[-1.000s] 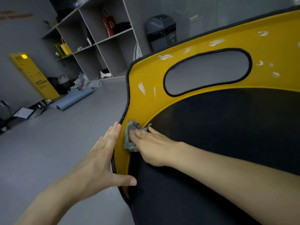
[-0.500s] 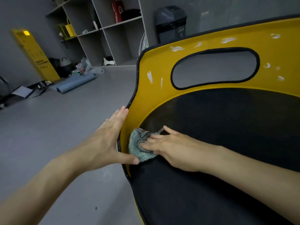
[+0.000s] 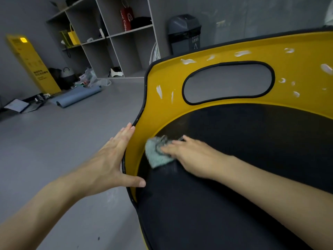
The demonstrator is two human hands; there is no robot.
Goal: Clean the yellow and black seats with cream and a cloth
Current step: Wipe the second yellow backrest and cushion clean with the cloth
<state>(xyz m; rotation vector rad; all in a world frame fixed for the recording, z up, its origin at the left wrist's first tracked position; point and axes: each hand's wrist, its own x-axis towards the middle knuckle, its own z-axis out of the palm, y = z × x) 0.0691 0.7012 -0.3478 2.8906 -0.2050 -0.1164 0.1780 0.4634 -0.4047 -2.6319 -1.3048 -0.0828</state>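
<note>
A yellow seat (image 3: 225,51) with a black padded centre (image 3: 243,141) and an oval cut-out fills the right of the view. White cream smears (image 3: 159,91) dot its yellow rim. My right hand (image 3: 191,156) presses a grey-green cloth (image 3: 156,154) flat where the yellow rim meets the black pad, at the seat's left side. My left hand (image 3: 110,159) lies flat against the seat's left outer edge, fingers straight, thumb hooked over the rim just below the cloth.
Grey floor stretches to the left. A grey shelf unit (image 3: 108,37) with bags stands at the back, a dark bin (image 3: 183,33) beside it. A yellow stand (image 3: 32,64), a rolled blue mat (image 3: 77,96) and scattered items lie at far left.
My right hand has slid the cloth down and inward from the yellow rim onto the edge of the black pad. My left hand stays braced on the seat's edge.
</note>
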